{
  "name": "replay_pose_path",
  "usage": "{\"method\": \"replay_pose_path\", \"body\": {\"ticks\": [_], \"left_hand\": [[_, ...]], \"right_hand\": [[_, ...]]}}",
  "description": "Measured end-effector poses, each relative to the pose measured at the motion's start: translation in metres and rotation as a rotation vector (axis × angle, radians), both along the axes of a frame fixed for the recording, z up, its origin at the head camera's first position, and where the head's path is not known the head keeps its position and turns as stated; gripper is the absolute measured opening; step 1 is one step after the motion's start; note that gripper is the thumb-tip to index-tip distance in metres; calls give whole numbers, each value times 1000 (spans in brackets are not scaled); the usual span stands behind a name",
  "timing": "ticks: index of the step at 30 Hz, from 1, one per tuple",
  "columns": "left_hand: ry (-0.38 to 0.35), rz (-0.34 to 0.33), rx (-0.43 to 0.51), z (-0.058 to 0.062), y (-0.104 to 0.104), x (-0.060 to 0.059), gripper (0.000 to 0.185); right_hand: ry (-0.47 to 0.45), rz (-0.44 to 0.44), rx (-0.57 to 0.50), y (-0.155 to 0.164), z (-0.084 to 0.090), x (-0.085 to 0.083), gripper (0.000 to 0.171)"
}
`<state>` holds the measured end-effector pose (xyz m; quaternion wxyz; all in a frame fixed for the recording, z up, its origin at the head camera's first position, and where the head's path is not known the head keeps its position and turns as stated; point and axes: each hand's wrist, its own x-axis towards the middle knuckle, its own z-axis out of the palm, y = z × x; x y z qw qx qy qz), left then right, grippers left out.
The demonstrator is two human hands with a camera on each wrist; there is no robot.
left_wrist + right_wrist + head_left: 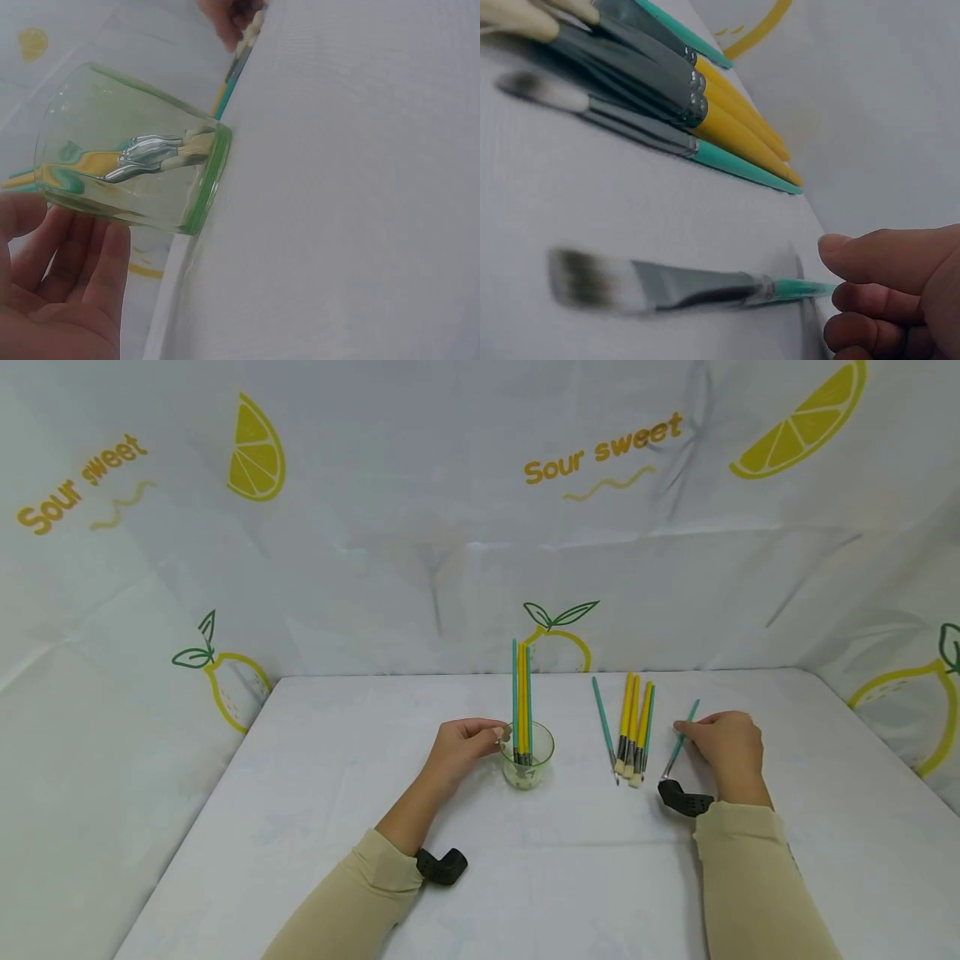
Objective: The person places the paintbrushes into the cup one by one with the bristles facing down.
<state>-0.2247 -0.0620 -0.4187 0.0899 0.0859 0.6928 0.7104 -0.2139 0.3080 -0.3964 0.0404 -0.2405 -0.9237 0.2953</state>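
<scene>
Paintbrush (705, 290) between thumb (885, 259) and fingers (862, 330) of right hand (727, 747)

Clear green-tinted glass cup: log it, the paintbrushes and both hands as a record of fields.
Cup: clear green-tinted glass, upright on the white table
In cup: slim yellow- and teal-handled brushes, bristles down
Left hand: holds the cup near its rim
Right hand: pinches a flat teal-handled brush
Loose brushes: yellow and teal handles, lying between cup and right hand

Left hand (459, 747), right hand (729, 747) (both partly curled)
</scene>
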Motion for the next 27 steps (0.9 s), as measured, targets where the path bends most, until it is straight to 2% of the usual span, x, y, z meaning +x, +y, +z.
{"method": "replay_pose_path", "body": {"ticks": [7, 21, 27], "left_hand": [[2, 1, 0, 1, 0, 0, 25], [11, -2, -11, 1, 0, 2, 25], [-3, 0, 1, 1, 0, 1, 24]], "right_hand": [[-57, 40, 37, 0, -2, 1, 46], [-109, 82, 70, -5, 1, 1, 44], [-110, 96, 80, -10, 1, 0, 35]]}}
